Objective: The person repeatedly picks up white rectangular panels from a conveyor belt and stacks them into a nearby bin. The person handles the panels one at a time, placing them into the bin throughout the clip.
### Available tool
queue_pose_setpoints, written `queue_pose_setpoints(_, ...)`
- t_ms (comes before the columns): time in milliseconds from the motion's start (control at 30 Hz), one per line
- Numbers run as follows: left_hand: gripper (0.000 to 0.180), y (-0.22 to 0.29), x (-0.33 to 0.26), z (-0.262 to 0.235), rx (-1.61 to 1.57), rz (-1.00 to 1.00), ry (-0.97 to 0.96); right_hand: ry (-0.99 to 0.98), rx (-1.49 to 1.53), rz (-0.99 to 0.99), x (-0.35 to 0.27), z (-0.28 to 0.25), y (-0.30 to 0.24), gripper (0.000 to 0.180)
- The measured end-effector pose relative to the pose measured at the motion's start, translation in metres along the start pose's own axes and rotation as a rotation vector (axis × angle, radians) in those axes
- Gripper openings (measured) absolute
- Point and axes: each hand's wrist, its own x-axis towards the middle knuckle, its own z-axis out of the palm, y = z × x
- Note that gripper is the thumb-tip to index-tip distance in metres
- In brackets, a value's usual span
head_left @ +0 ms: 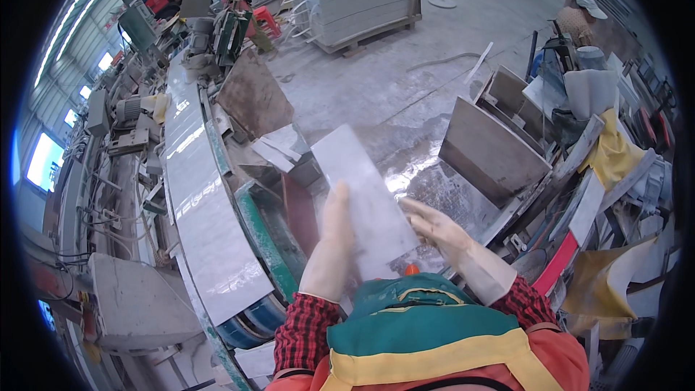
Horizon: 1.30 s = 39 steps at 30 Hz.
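Observation:
A white, rectangular stone slab [362,192] is held tilted in front of my body, its far end pointing up and to the left. My left hand [333,242], in a cream rubber glove, grips the slab's left edge, with the thumb lying along its face. On the opposite edge my right hand [452,242], gloved alike, presses its fingers against the lower right side; some of those fingertips are hidden by the slab. Just below the slab's near end shows a small orange knob-like thing [412,269], close to my green apron [420,311].
To my left runs a long conveyor [210,217] with a wet, pale surface and green side rail. Brown boards [492,152] lean at right, beside yellow cloth [612,148] and scrap. Stacked slabs [362,7] stand farther off. Two people [575,22] are in the background.

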Motion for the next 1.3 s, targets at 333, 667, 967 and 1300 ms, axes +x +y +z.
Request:
queue_pose_setpoints(333,0.052,0.009,0.003,0.019,0.270,0.267,-0.390,0.061,0.102,-0.301,0.012,0.003,0.021,0.055)
queue_pose_setpoints(667,0.049,0.009,0.085,-0.010,0.259,0.382,-0.141,0.036,0.192,-0.286,-0.006,0.000,0.036,0.055)
queue_pose_setpoints(967,0.077,-0.041,-0.055,0.020,0.335,-0.098,-0.598,0.267,0.184,-0.371,0.022,-0.029,0.030,0.046)
queue_pose_setpoints(1300,0.051,0.006,-0.069,-0.050,-0.177,0.087,-0.143,-0.139,-0.276,-0.355,0.075,0.027,0.042,0.058)
